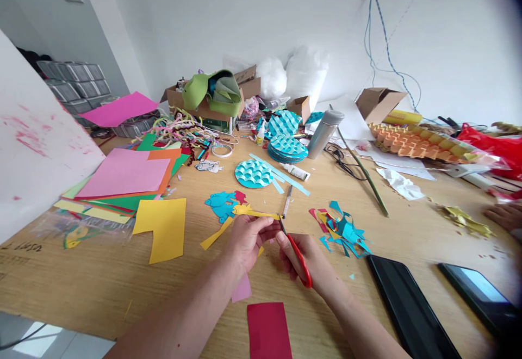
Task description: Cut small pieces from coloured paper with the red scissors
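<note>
My left hand (pixel 248 239) is closed on a piece of yellow paper (pixel 261 215), pinched between thumb and fingers. Part of that piece reaches left over blue fish-shaped cutouts (pixel 221 206) and a red cutout (pixel 240 196). My right hand (pixel 304 258) grips red-handled scissors (pixel 302 268), whose blades meet the right end of the yellow paper. Just beyond the blades lies a pen (pixel 287 201). Right of my hands is a heap of blue, red and yellow paper scraps (pixel 345 231). A yellow paper sheet (pixel 169 231) with a corner cut out lies to the left.
Coloured paper sheets (pixel 122 177) are stacked at left. Beyond my hands lie blue wavy paper discs (pixel 253 173), a glue tube (pixel 297 172) and a grey bottle (pixel 325 133). A dark red paper (pixel 269 329) and two phones (pixel 408 304) lie near me. Another person's hand (pixel 505 216) rests at far right.
</note>
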`<move>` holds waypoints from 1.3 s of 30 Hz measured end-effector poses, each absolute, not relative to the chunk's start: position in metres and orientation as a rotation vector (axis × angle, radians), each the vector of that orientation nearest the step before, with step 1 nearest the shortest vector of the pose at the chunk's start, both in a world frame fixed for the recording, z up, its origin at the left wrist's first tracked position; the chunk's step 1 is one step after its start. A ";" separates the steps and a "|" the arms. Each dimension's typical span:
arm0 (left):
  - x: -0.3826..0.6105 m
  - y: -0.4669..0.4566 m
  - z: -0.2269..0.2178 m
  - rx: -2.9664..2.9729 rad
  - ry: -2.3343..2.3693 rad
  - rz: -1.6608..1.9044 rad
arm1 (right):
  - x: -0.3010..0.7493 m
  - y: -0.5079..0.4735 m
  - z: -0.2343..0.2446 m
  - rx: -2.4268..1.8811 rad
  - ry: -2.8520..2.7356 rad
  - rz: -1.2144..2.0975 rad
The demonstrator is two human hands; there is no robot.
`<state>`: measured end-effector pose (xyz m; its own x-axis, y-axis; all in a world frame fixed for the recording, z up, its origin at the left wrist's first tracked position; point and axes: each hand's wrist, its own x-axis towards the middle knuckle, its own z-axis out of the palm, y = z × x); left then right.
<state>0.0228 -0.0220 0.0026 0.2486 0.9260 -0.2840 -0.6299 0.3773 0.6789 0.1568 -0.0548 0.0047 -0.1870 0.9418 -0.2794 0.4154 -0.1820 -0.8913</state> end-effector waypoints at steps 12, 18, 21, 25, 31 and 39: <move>0.023 -0.023 0.003 0.499 0.745 1.113 | 0.156 -0.056 0.007 -1.578 -1.582 1.369; 0.023 -0.023 0.004 0.504 0.753 1.118 | 0.155 -0.054 0.008 -1.591 -1.596 1.356; 0.024 -0.023 0.003 0.506 0.750 1.118 | 0.156 -0.054 0.007 -1.592 -1.597 1.360; 0.024 -0.023 0.002 0.521 0.726 1.116 | 0.156 -0.055 0.006 -1.597 -1.579 1.371; 0.023 -0.023 0.003 0.516 0.717 1.112 | 0.156 -0.055 0.005 -1.596 -1.586 1.362; 0.023 -0.023 0.002 0.516 0.722 1.106 | 0.155 -0.056 0.006 -1.653 -1.515 1.395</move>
<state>0.0230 -0.0225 0.0023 0.2643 0.9281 -0.2624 -0.6137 0.3717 0.6965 0.1554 -0.0556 0.0059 -0.1420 0.9278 -0.3451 0.4205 -0.2591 -0.8695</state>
